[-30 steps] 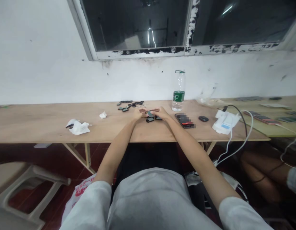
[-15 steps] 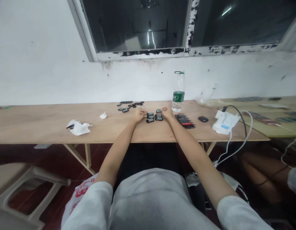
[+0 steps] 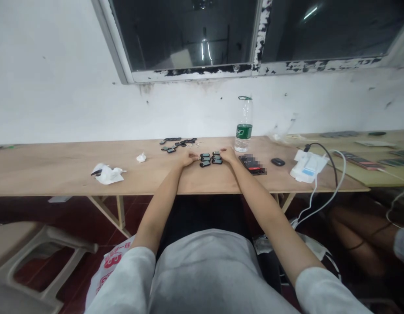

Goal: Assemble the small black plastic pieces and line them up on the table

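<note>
Overhead, dark window [image 3: 195,32]; plywood table [image 3: 58,168].

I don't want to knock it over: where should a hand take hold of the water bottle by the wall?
Probably around the water bottle at its green label, mid-body, coming from the front right. It stands upright and tall, looks nearly empty and so tips easily, and the right hand and small dark parts lie to its front left.

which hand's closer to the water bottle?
Right. The right hand rests on the table just short and left of the water bottle; the left hand lies farther left, beyond the small dark parts.
</note>
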A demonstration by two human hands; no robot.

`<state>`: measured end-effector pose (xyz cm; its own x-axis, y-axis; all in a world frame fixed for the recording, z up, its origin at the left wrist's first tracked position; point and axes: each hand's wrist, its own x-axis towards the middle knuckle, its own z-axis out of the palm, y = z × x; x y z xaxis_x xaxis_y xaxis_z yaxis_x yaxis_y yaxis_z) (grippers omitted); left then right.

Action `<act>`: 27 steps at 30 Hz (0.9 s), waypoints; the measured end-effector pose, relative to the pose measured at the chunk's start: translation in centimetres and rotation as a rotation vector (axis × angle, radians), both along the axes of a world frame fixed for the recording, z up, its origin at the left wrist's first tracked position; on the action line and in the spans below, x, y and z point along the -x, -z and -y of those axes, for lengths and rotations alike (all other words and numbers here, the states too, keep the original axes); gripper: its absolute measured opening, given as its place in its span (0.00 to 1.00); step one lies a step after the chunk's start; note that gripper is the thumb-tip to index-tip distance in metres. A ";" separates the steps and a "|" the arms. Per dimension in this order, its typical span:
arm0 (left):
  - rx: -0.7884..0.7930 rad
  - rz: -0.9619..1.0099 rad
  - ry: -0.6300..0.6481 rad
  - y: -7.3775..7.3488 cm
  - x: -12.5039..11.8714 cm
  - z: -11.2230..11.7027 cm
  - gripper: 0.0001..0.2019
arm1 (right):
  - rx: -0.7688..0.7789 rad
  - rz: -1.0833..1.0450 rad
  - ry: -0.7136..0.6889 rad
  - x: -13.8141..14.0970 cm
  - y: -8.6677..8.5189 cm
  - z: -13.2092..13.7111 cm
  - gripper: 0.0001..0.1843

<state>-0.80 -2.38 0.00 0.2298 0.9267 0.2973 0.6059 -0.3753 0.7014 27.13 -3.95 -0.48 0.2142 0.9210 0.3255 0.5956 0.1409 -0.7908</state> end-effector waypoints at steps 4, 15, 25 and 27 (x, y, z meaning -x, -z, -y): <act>0.045 -0.018 -0.028 0.1 0.7 -0.4 0.11 | 0.094 0.173 -0.043 -0.3 -0.7 0.5 0.03; 0.034 -0.098 0.015 0.4 1.4 -0.9 0.10 | 0.121 0.247 -0.147 -0.7 -0.4 0.2 0.14; 0.041 -0.092 -0.006 0.5 1.5 -1.2 0.10 | 0.019 -0.134 -0.207 -0.4 -1.1 0.2 0.12; 0.049 -0.081 -0.003 0.4 1.8 -1.2 0.11 | 0.004 -0.155 -0.198 -0.3 -1.2 0.5 0.11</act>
<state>-2.56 -1.16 -0.40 0.2481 0.9405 0.2323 0.6623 -0.3397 0.6678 27.46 -4.40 0.72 0.0768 0.9513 0.2986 0.4281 0.2390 -0.8715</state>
